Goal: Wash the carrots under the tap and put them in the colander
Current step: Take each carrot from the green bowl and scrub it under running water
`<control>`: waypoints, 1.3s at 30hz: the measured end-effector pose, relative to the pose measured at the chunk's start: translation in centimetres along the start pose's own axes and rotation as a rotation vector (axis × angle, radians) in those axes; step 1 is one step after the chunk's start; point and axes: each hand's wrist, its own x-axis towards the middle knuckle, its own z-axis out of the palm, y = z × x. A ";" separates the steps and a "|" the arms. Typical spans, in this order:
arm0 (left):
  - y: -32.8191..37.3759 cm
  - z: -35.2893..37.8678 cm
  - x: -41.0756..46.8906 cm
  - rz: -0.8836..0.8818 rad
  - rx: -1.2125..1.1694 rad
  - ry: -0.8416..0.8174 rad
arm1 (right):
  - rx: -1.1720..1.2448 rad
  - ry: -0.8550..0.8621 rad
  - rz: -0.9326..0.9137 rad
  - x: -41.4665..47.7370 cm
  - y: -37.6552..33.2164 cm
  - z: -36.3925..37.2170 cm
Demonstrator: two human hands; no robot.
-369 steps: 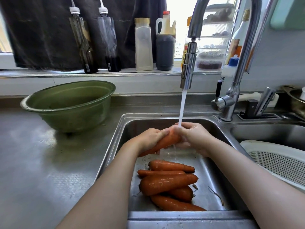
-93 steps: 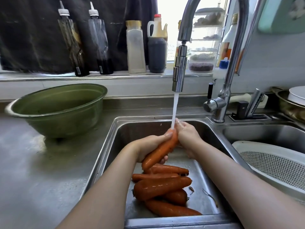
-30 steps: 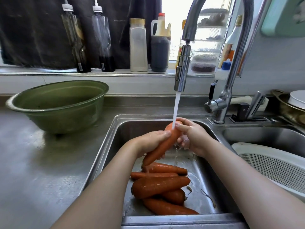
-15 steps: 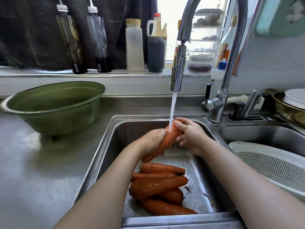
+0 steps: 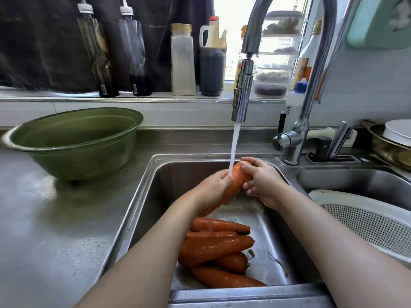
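Both hands, the left hand (image 5: 211, 187) and the right hand (image 5: 260, 181), are gripping one carrot (image 5: 235, 178) with curled fingers under the tap (image 5: 242, 96) stream, rinsing underway, next likely requiring transfer right into the colander (image 5: 364, 218), five carrots (image 5: 213, 250) waiting in the sink (image 5: 142, 207).

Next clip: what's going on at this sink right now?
A person is rinsing one orange carrot in the stream from the chrome tap. The left hand grips its lower part and the right hand curls round its thick top end. Five more orange carrots lie piled in the steel sink basin below. No carrot shows in the visible part of the white perforated colander in the right basin.
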 end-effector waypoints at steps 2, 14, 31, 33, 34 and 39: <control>0.1 0.6 0.4 -0.002 -0.004 0.127 | -0.003 -0.016 0.000 -0.2 0.0 0.0; -1.5 -1.8 0.3 -0.132 -0.133 -0.126 | 0.001 0.029 -0.013 0.2 0.2 -0.1; -0.4 0.0 0.8 -0.051 0.008 0.162 | -0.071 0.058 -0.030 0.7 0.9 0.3; -0.2 -0.1 0.8 -0.071 -0.028 0.253 | -0.059 0.032 -0.035 0.6 0.9 0.4; -0.3 -0.4 0.7 -0.079 -0.048 0.231 | -0.044 0.032 -0.034 0.6 0.8 0.5; -1.5 -1.5 0.2 -0.092 -0.153 -0.143 | -0.074 0.075 -0.034 0.8 0.7 0.2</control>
